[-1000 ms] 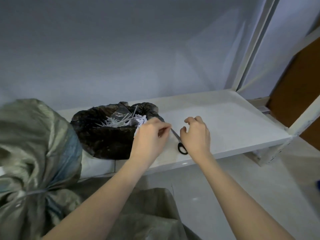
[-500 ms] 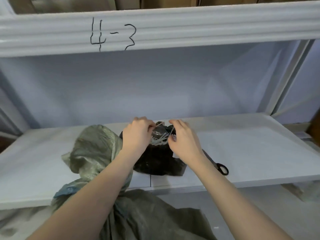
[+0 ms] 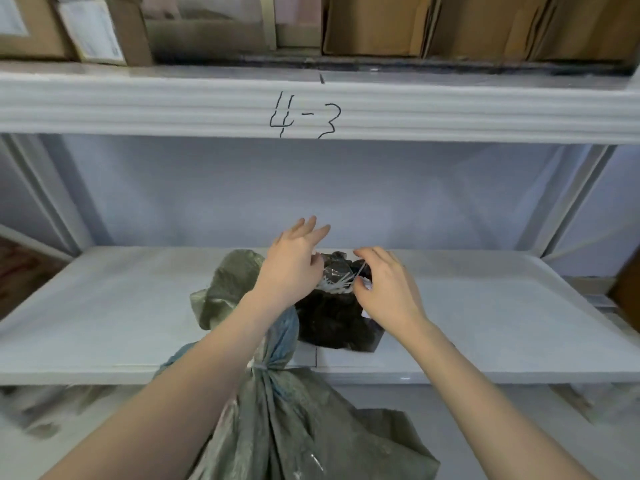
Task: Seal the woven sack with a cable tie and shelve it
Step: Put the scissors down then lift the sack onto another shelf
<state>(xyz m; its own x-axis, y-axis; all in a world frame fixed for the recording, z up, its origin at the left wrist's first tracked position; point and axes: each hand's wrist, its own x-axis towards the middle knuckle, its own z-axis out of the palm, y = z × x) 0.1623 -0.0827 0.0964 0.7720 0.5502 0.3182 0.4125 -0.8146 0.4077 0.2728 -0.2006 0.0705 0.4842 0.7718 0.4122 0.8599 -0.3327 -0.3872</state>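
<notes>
Since half a second ago the left hand (image 3: 292, 268) has lifted and spread its fingers, released, above the crumpled black plastic bag (image 3: 334, 318) on the white metal shelf (image 3: 485, 313). Loose white cable ties (image 3: 337, 285) fill the bag's open mouth. Right hand (image 3: 388, 289) fingers pinch one tie. Grey-green woven sack (image 3: 277, 420), neck already cinched, leans against the shelf's front edge, top flopped onto it.
</notes>
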